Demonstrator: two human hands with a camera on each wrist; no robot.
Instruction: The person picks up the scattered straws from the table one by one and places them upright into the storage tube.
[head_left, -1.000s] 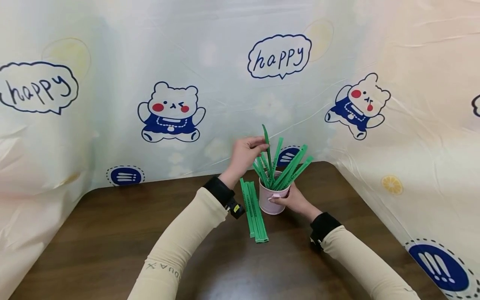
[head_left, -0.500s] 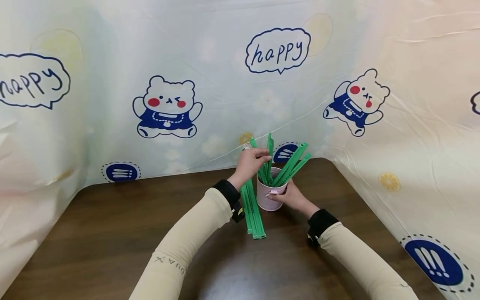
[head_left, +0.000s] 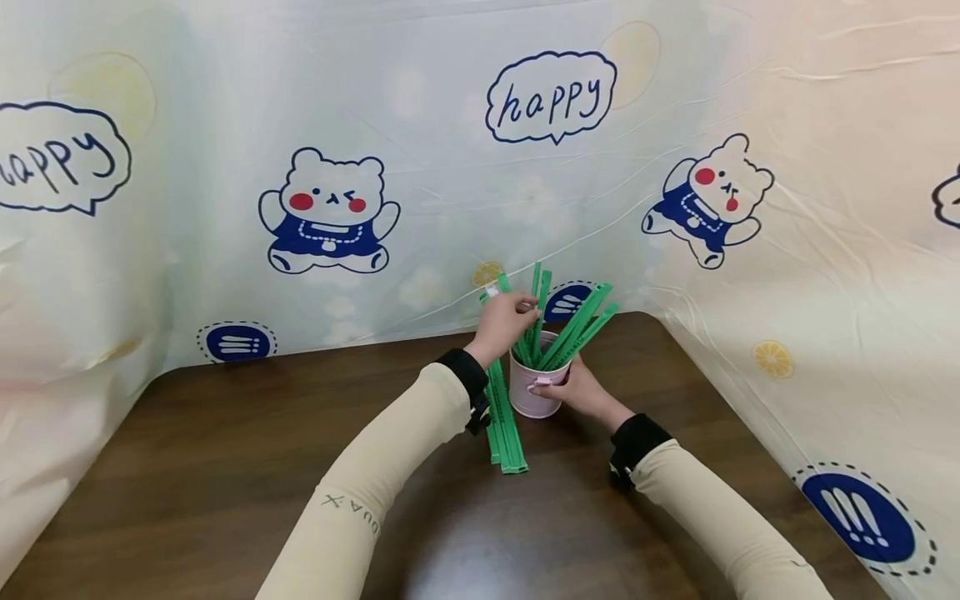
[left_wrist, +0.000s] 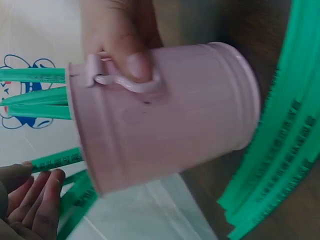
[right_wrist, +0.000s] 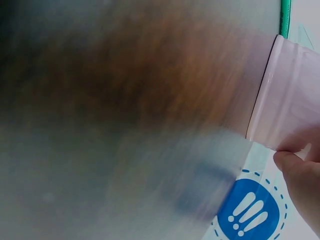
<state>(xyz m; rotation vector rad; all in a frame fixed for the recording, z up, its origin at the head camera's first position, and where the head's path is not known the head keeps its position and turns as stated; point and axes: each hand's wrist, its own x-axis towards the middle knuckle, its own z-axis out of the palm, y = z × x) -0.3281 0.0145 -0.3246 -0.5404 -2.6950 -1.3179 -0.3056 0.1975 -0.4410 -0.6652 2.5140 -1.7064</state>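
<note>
A small pink metal pail (head_left: pixel 531 398) stands on the table with several slim green printed packets (head_left: pixel 579 327) leaning out of its mouth. My right hand (head_left: pixel 588 395) grips the pail from the right, its thumb (left_wrist: pixel 136 62) across the side handle in the left wrist view. Above the rim, my left hand (head_left: pixel 501 323) has thumb and fingers at a green packet (left_wrist: pixel 56 160), pinching its upper end while the lower end is inside the pail. More green packets (head_left: pixel 512 442) lie side by side on the table, left of the pail, partly hidden by the left wrist.
The brown wooden table (head_left: pixel 247 467) reaches back to a pale printed curtain (head_left: pixel 442 125) with bears and lettering. The curtain (head_left: pixel 847 317) also rises along the right side. Both forearms wear cream sleeves and black wrist bands.
The left hand has lowered toward the pail, and the packet it held upright has sunk deeper among the others. The right hand keeps its grip on the pail. The head view has shifted slightly.
</note>
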